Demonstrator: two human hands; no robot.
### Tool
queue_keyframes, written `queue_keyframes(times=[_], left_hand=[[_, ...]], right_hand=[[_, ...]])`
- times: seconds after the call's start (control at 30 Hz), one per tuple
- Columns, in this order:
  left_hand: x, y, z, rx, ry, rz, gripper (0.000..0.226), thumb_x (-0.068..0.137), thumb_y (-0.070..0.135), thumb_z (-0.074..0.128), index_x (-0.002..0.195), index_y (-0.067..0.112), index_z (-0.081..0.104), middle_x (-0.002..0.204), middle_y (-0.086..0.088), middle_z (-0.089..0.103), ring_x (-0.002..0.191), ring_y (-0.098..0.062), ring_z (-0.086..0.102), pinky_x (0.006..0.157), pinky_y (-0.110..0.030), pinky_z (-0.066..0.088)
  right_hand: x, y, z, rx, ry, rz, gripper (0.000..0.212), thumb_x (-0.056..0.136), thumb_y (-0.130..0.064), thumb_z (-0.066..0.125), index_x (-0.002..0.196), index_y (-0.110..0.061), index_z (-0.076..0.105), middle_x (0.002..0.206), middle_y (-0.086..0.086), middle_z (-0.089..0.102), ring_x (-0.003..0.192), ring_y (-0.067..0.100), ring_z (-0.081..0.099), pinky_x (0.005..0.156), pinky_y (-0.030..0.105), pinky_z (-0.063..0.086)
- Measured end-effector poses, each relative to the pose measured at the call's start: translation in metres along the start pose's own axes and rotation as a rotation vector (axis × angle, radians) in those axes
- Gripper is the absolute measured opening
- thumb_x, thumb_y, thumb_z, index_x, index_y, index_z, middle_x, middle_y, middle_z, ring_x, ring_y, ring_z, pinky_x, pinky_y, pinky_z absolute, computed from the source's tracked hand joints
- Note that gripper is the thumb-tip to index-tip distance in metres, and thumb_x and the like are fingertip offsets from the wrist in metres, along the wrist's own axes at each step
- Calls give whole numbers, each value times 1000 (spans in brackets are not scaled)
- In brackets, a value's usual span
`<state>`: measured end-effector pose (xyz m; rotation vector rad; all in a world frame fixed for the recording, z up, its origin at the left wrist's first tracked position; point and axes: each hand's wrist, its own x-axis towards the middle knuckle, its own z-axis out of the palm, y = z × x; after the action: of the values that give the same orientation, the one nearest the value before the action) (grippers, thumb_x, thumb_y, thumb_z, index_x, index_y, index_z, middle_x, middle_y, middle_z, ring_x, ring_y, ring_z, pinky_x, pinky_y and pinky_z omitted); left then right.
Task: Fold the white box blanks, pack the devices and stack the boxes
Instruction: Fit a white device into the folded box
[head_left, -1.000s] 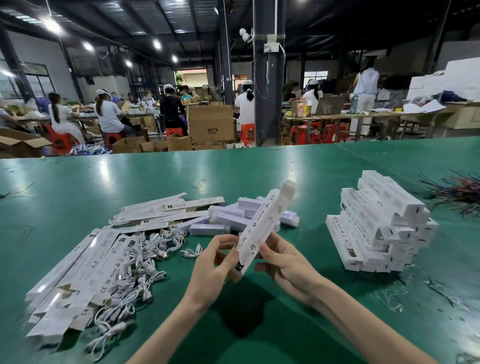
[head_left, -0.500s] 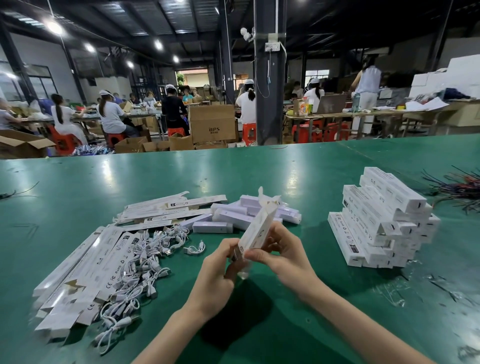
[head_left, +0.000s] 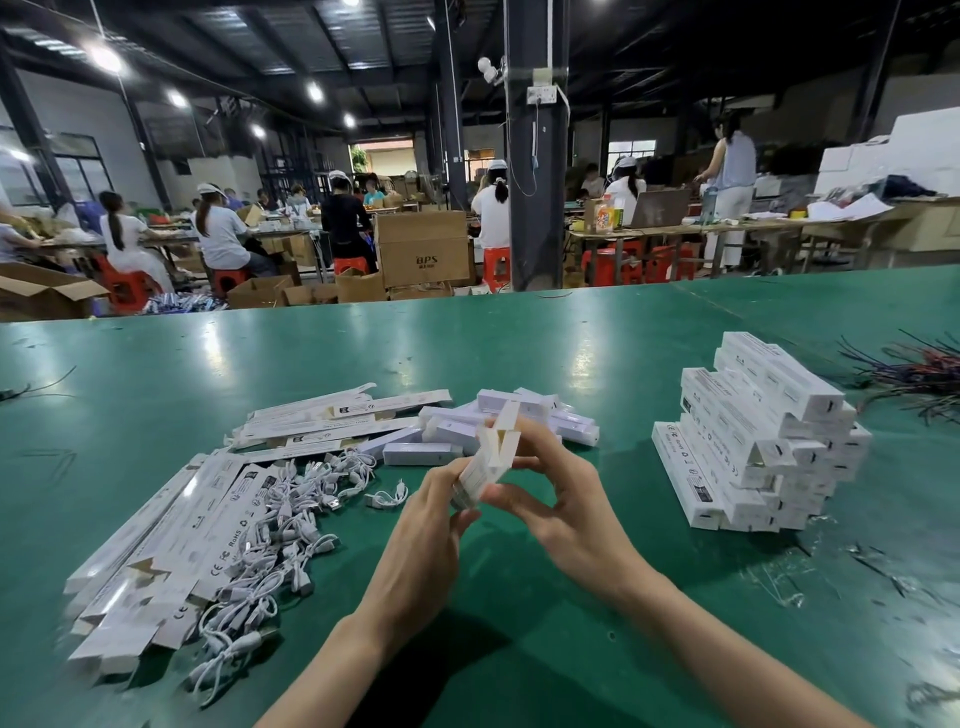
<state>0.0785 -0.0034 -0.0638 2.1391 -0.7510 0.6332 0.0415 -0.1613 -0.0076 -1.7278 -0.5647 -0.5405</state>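
Head view, box blank: a white box blank (head_left: 488, 457), half opened into a narrow tube, is held tilted above the desk (head_left: 519, 343) in the near middle. Its upper end flaps stand open and show a pale brown inside.
Left hand: the left hand (head_left: 431, 525) grips the blank's lower end, fingers (head_left: 449, 475) curled round it.
Right hand: the right hand (head_left: 566, 504) pinches the blank higher up, thumb underneath and bent fingers (head_left: 540, 441) over the top.
Finished boxes: the finished boxes (head_left: 763, 431) are piled in crossed layers to the right, well apart from the hands.
Devices: the devices (head_left: 421, 453), slim pale sticks, are heaped just behind the hands and partly hidden by them.
Flat blanks: the flat blanks (head_left: 171, 540) are fanned out at the near left, and a second fan lies farther back.
Cables: short white cables (head_left: 291, 514) lie tangled over the near fan's right edge.
Wires: coloured wires (head_left: 914, 369) lie at the right edge.
Surfaces: the desk is glossy green and reflects the lamps. The blanks are smooth printed card.
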Motion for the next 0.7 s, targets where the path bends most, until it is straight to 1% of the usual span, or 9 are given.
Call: queue_keyframes(times=[0.1, 0.2, 0.27, 0.3, 0.37, 0.43, 0.5, 0.6, 0.7], left_hand=[[0, 0, -2, 5, -8, -15, 41, 90, 2, 61, 127, 12, 47, 116, 11, 49, 105, -13, 54, 87, -17, 39], [-1, 6, -6, -26, -11, 0, 46, 94, 17, 57, 135, 12, 39, 130, 8, 49, 118, -12, 52, 98, -28, 41], [-1, 16, -10, -110, 57, 63, 51, 96, 27, 48, 142, 13, 31, 142, 3, 44, 130, -13, 44, 107, -29, 36], [-1, 22, -13, -170, 122, 114, 52, 95, 27, 45, 143, 14, 30, 143, 3, 42, 133, -16, 42, 109, -28, 33], [-1, 31, -16, -249, 253, 227, 48, 96, 27, 44, 141, 17, 30, 141, 4, 43, 128, -19, 46, 107, -28, 34], [0, 38, -16, -284, 320, 260, 46, 97, 35, 45, 139, 20, 32, 136, 6, 47, 120, -18, 53, 100, -29, 41], [1, 40, -17, -281, 365, 206, 40, 96, 33, 50, 132, 17, 43, 128, 11, 54, 110, -12, 59, 92, -24, 46], [5, 38, -18, -252, 409, 62, 18, 93, 24, 53, 105, 17, 64, 102, 9, 66, 89, -10, 64, 75, -26, 51], [7, 36, -23, -335, 391, -64, 13, 91, 21, 57, 98, 26, 67, 89, 12, 71, 80, -9, 67, 70, -22, 52]], right_hand=[[-2, 1, 3, -57, 7, -40, 49, 79, -5, 75, 124, -6, 55, 111, 1, 67, 103, 15, 62, 96, 29, 46], [-3, 5, 3, -139, 13, -72, 50, 79, -11, 77, 124, -9, 53, 115, -6, 63, 106, 9, 59, 95, 23, 44], [-2, 8, 2, -233, 23, -142, 49, 83, -15, 74, 126, -10, 50, 116, -3, 62, 106, 13, 57, 94, 25, 44], [-2, 10, 1, -309, 22, -197, 49, 86, -18, 71, 128, -12, 47, 117, -1, 60, 106, 15, 56, 94, 26, 44], [-2, 15, -1, -474, 1, -294, 53, 88, -20, 66, 134, -18, 40, 120, 1, 58, 107, 15, 53, 95, 25, 41], [-2, 19, -2, -590, -38, -338, 59, 86, -16, 68, 136, -22, 36, 123, 1, 57, 109, 17, 52, 94, 31, 40], [-3, 24, -1, -651, -80, -365, 61, 85, -12, 68, 136, -24, 37, 127, 3, 56, 113, 21, 52, 93, 38, 43], [-4, 29, -3, -646, -155, -359, 60, 88, -5, 63, 136, -27, 36, 126, 10, 54, 112, 27, 50, 93, 42, 44], [-5, 31, -3, -616, -203, -322, 65, 86, 4, 61, 136, -29, 36, 125, 12, 51, 109, 29, 49, 93, 42, 45]])
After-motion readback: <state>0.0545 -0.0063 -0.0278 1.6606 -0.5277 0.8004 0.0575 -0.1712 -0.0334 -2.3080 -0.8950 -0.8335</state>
